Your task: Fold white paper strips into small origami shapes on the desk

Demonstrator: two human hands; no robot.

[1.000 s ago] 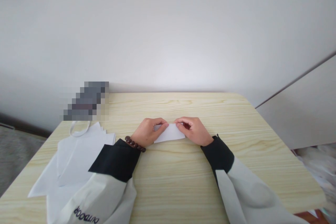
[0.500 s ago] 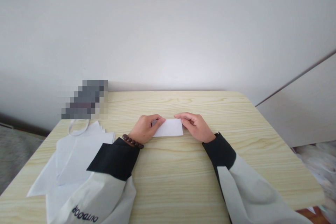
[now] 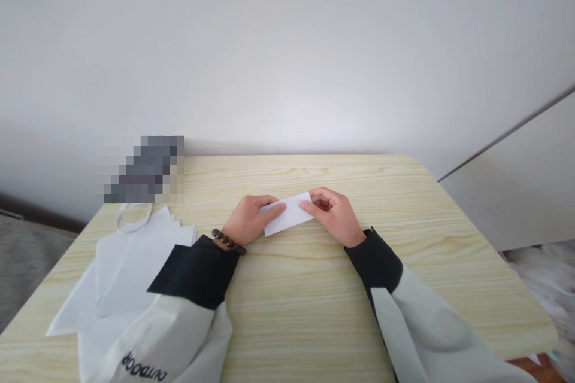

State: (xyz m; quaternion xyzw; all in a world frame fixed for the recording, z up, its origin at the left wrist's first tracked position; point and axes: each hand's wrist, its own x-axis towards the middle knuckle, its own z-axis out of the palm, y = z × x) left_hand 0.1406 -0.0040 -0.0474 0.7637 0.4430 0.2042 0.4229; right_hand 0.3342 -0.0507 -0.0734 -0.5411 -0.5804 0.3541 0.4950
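Note:
A small white rectangle of paper (image 3: 291, 213) is held between my two hands over the middle of the table. It tilts, with its right end higher than its left. My left hand (image 3: 251, 216) pinches the left end, thumb lying on top and fingers behind. At the right end my right hand (image 3: 333, 210) grips it, the thumb on its face and the curled fingers at the back. Whether the paper is folded I cannot tell.
Several loose white sheets (image 3: 135, 251) lie overlapping on the left of the wood-grain table (image 3: 305, 311), partly under my left sleeve. A pale ring-shaped band (image 3: 133, 230) rests on them. Behind is a blurred-out dark object (image 3: 150, 161). A white wall (image 3: 287, 60) closes the back.
The paper's right end has risen, so it now slants. My right thumb has moved from the paper's edge onto its face. The left hand stays nearly in place.

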